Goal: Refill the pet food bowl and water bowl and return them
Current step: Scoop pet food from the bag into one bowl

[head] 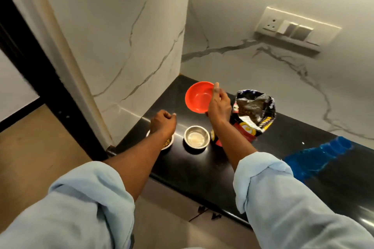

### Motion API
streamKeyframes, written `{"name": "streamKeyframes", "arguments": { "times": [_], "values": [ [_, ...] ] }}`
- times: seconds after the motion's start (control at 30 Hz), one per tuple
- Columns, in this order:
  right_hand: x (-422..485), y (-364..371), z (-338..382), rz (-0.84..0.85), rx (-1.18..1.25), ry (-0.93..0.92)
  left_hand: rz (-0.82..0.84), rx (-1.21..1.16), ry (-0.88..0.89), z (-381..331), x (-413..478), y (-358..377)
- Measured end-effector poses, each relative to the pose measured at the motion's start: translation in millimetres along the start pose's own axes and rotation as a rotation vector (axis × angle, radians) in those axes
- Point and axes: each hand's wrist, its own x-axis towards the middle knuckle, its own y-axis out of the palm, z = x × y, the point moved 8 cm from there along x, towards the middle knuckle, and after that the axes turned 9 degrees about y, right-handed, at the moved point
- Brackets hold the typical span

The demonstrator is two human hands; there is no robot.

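Note:
My right hand (218, 103) holds a red plastic bowl (197, 96) by its rim, tilted toward me above the black counter (194, 166). The red bowl looks empty. Below it stands a steel bowl (196, 137) with a little clear water inside. My left hand (163, 121) hovers with curled fingers over a second steel bowl (168, 143) that holds brown kibble; my wrist hides most of that bowl. An open black pet food bag (254, 114) stands just right of my right hand.
White marble walls close the counter at the left and back. A switch panel with a socket (293, 26) sits on the back wall. Blue reflections (319, 155) show on the counter at right. Cabinet doors (182, 204) lie below the counter's front edge, brown floor at left.

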Motion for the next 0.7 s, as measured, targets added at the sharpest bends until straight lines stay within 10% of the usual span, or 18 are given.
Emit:
{"name": "streamKeyframes", "arguments": {
  "times": [0.33, 0.7],
  "values": [
    [46, -162, 25, -0.377, -0.221, -0.149, 0.335, -0.041, 0.286, -99, -32, 106],
    [58, -121, -6, -0.099, -0.994, -0.404, 0.61, 0.132, 0.382, -104, -44, 149]
  ]
}}
